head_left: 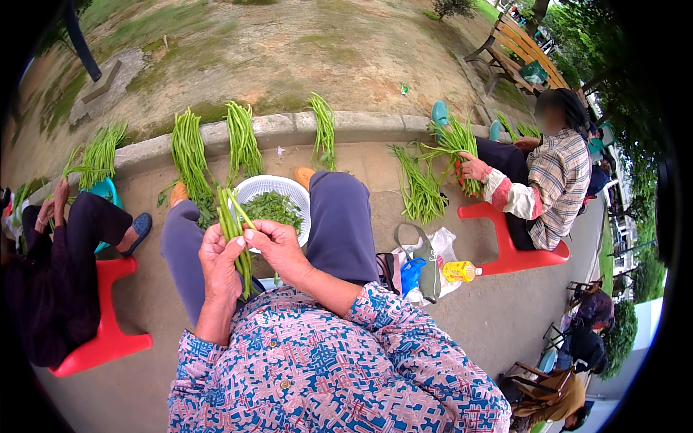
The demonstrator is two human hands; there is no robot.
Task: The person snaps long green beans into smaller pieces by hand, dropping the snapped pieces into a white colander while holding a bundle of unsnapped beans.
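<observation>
- One small bunch of long green beans is held over the lap by two hands: left hand wrapped shut around it, right hand fingers pinching a bean.
- One round white plastic basket of cut green pieces is seen just beyond.
- Two red plastic stools are counted.

a basket sits on the ground between the person's knees, with cut pieces in it. both hands are just before it, the left hand gripping a bunch of long beans, the right hand touching the bunch. bean bundles lie over the curb behind the basket. a bottle lies to the right, beside a stool.
</observation>
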